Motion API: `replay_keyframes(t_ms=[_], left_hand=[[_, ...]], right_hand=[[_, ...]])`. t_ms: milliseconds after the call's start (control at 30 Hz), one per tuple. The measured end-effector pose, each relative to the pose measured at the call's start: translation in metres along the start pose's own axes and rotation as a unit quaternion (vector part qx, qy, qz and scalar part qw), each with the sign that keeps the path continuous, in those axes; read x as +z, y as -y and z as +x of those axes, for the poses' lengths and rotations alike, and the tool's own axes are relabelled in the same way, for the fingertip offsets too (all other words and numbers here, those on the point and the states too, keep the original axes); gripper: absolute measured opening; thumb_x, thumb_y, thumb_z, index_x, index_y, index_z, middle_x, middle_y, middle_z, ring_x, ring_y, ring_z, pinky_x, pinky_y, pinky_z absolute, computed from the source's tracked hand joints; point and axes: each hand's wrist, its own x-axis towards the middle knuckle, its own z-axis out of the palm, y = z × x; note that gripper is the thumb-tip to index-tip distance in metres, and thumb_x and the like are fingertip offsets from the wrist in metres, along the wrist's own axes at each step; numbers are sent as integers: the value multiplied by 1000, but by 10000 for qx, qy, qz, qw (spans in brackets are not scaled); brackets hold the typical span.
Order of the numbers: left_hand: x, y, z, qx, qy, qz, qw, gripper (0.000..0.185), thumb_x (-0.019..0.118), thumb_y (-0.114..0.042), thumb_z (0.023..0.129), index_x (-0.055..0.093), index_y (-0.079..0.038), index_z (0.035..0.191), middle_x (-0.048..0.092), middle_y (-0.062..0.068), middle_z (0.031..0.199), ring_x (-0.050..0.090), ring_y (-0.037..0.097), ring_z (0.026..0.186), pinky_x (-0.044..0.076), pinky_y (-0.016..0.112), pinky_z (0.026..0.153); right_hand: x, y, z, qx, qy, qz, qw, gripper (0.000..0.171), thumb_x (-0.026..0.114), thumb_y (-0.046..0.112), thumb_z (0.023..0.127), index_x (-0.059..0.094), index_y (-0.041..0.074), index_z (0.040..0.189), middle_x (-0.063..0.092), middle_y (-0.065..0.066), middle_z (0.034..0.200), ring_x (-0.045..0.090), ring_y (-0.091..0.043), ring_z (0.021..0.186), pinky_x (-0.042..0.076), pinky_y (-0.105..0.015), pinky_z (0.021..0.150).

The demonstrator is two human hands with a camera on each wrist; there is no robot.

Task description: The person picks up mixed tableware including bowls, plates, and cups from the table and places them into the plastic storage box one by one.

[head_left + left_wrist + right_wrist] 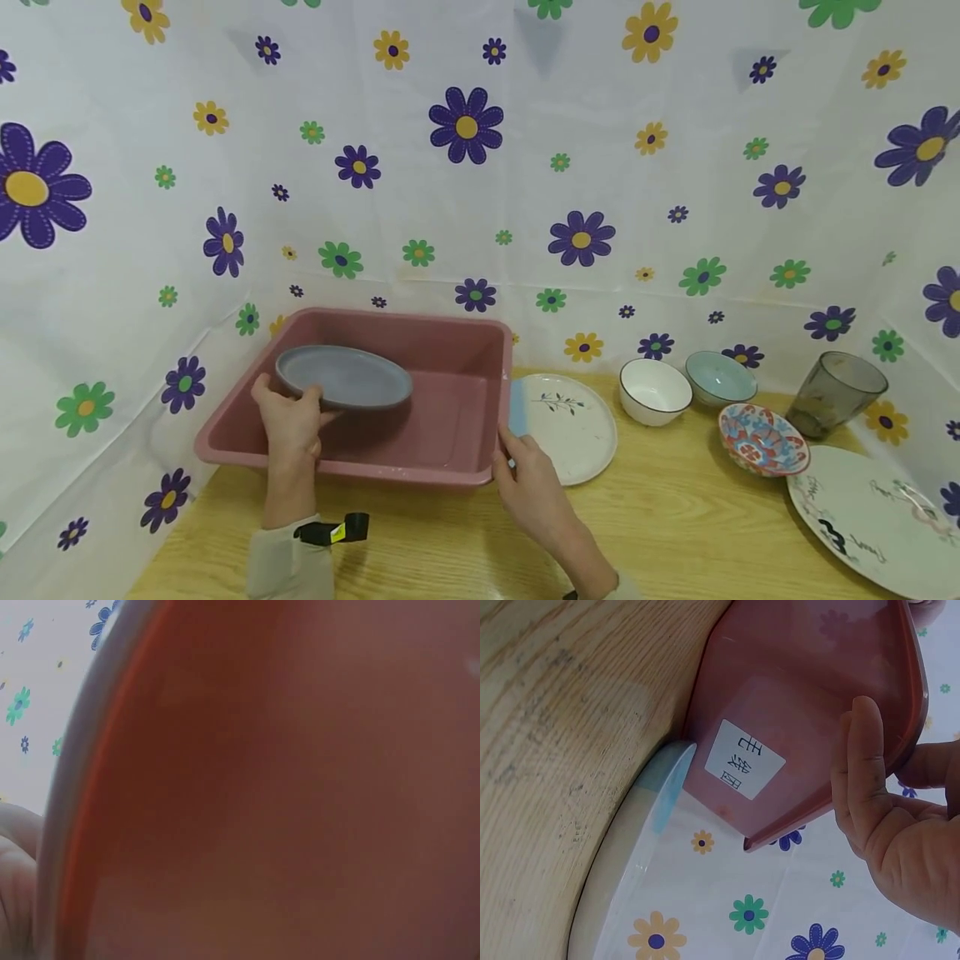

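Observation:
My left hand (288,421) pinches a grey-blue oval-looking plate (345,377) by its near left edge, holding it tilted over the inside of a pink plastic basin (442,475). At the basin's right rim is my right hand (531,479). In the right wrist view that right hand (896,802) grips the rim, with long fingers against the outer wall near a white label (744,759) bearing handwritten characters. The left wrist view is mostly filled by the blurred basin wall (262,787), with part of my left hand (16,877) at the left edge.
Right of the basin lies a white plate (562,433) with a blue edge. Farther right stand a white bowl (655,393), a pale blue bowl (722,379), a patterned red bowl (763,442), a tilted smoky glass (832,396) and a large floral plate (862,508). Flowered sheeting (510,192) surrounds the table.

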Motion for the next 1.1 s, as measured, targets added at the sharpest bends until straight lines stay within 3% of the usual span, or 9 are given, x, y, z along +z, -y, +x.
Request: replay_keyframes(t_ms=[267, 467, 733, 1100], left_hand=[[-4, 9, 2, -13, 76, -102, 9999, 79, 41, 6, 97, -11, -12, 154, 9, 27, 156, 43, 39, 129, 55, 35, 77], [-2, 12, 3, 76, 77, 29, 9999, 78, 42, 6, 96, -7, -12, 155, 13, 26, 155, 42, 40, 128, 56, 24, 61], [0, 13, 6, 177, 41, 41, 9998, 77, 41, 9, 95, -3, -10, 156, 13, 26, 155, 43, 45, 125, 53, 22, 54], [0, 11, 8, 222, 45, 213, 9995, 74, 39, 8, 95, 0, -9, 156, 16, 25, 154, 44, 44, 123, 54, 23, 55]], right_hand=[[2, 2, -2, -4, -10, -144, 9999, 44, 53, 5, 98, 48, -12, 139, 57, -8, 91, 48, -3, 64, 46, -20, 55], [3, 2, -3, -69, -72, -270, 9996, 44, 53, 5, 98, 49, -10, 139, 57, -7, 90, 48, -4, 67, 46, -20, 57], [2, 2, -2, -85, -129, -294, 9994, 44, 53, 5, 98, 50, -9, 140, 57, -8, 91, 49, -5, 67, 46, -21, 57], [2, 5, -2, -170, -90, -327, 9993, 44, 53, 5, 99, 48, -9, 141, 57, -7, 90, 48, -6, 67, 46, -20, 57]])
